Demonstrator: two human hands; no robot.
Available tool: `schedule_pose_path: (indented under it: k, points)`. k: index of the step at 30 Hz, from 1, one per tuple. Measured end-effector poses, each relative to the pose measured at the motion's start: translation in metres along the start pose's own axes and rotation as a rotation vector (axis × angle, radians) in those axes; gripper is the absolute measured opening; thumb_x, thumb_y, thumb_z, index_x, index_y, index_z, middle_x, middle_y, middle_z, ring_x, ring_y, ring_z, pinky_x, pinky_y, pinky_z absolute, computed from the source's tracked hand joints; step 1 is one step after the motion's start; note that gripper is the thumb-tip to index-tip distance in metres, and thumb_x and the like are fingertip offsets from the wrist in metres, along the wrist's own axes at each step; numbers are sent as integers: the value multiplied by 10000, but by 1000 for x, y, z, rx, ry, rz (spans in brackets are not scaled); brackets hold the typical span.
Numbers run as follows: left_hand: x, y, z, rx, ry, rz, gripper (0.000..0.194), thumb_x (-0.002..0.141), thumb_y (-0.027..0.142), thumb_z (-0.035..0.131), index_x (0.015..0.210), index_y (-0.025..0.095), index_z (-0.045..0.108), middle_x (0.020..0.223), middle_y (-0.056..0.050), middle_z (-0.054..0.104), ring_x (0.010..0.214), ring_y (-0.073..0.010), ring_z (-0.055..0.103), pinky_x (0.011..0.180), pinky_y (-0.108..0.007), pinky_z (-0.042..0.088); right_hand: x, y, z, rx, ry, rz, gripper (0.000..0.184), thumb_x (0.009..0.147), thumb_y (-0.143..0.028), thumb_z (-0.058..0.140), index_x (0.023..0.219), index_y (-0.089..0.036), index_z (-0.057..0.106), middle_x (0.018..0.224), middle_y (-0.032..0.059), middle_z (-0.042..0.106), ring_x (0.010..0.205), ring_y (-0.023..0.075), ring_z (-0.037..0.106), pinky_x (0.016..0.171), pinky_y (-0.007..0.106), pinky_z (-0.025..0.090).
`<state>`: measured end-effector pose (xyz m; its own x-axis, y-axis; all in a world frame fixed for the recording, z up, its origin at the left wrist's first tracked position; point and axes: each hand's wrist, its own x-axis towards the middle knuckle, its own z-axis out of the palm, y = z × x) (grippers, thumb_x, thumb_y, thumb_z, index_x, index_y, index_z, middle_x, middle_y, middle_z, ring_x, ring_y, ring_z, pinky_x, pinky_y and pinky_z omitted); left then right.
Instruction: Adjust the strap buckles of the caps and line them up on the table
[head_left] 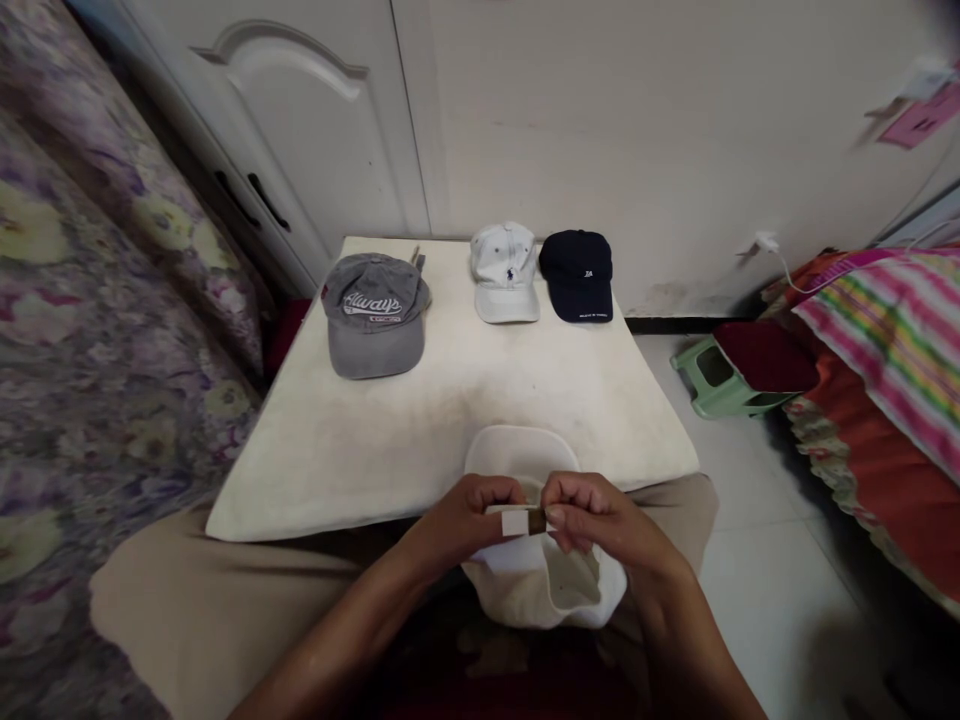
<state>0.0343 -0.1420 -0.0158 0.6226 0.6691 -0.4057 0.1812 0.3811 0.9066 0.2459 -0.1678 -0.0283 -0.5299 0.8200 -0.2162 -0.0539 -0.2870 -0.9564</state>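
Note:
A cream cap (525, 590) lies upside down at the near edge of the white table (420, 440), hanging over towards my lap. My left hand (469, 515) and my right hand (592, 515) meet above it, both pinched on the cap's back strap (517, 521), a short band with a white tab and a dark end. The fingers of both hands are curled closed around that strap.
At the far side of the table sit a grey cap (375, 312), a white cap (505, 270) and a navy cap (579, 275). A green stool (712, 375) with a dark red seat stands on the floor to the right, beside a striped bed cover (892, 340). A floral curtain (90, 300) hangs on the left.

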Motion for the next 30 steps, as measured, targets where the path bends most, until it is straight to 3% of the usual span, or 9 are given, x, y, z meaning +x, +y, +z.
schedule_pose_path:
  k: [8,17,30]
  points:
    - [0,-4,-1,-4,-16,26,316,764,444,692,692,173,546,561,64,412,496,-84,324,453,-210,229,1,7,0,30,14,-3,315,876,-468,662,790,-178,576,594,-39,552,485,78,371,465,215,263]
    - [-4,9,10,97,111,93,222,718,307,691,641,170,534,583,53,466,560,-98,382,532,-218,297,4,20,1,136,18,-16,321,872,-467,685,804,-170,585,580,-41,567,461,68,389,467,202,292]
    - [-5,12,10,148,74,102,169,687,256,715,678,175,567,654,36,541,615,-119,445,553,-222,336,6,34,2,235,31,20,327,830,-483,734,812,-173,631,543,-51,551,434,70,382,454,203,273]
